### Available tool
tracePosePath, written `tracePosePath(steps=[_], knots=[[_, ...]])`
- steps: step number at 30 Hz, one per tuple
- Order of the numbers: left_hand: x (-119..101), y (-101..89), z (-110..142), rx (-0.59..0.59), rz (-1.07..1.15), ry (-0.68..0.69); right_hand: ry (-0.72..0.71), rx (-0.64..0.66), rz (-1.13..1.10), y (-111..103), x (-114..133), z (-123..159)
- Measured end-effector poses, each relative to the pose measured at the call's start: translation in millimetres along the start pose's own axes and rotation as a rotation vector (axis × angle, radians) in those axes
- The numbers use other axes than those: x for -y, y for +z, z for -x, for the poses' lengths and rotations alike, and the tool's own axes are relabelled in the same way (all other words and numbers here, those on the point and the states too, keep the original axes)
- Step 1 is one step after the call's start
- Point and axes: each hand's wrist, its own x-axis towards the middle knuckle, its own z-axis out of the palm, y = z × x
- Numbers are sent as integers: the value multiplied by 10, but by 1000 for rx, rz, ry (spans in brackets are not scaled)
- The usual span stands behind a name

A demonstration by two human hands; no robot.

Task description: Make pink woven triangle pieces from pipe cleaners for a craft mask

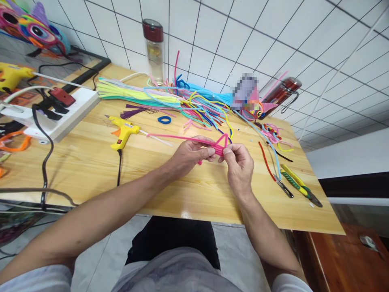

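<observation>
Over the middle of the wooden table, both hands pinch a bright pink pipe cleaner (pixel 219 150) bent into close parallel rows, with a pointed loop standing up from it. My left hand (pixel 196 154) grips its left side, thumb on top; a long straight pink end runs out leftward past that hand. At the right end of the folded part, my right hand (pixel 238 164) holds it between thumb and fingers. A yellow glue gun (pixel 124 132) lies left of my left hand, a white glue stick (pixel 159 140) sticking out of its back. Some of the fold is hidden by my fingers.
Behind the hands lies a bundle of coloured pipe cleaners (pixel 142 94). Pliers (pixel 299 184) and a small dark-handled tool (pixel 284 187) lie at right. A glass bottle (pixel 154 52) and a red flask (pixel 281 95) stand along the wall. A power strip (pixel 71 115) with cords sits at left.
</observation>
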Motion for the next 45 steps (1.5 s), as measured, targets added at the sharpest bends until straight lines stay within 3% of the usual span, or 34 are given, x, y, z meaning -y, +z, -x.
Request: tracePosePath(steps=[6,16,36,42,45], knots=[[-33,44,14,-9,29,-4,15,-6,1,35,7,14],[-41,41,4,-151,-110,-52,75,57,-121,12,-12,-56],[-8,66,27,-107,-174,-15,140,143,-78,43,-11,-77],[-27,52,10,-167,-173,-53,140,37,-180,-41,-36,-145],[-29,48,4,-170,-170,-66,142,62,-175,-39,-42,-156]])
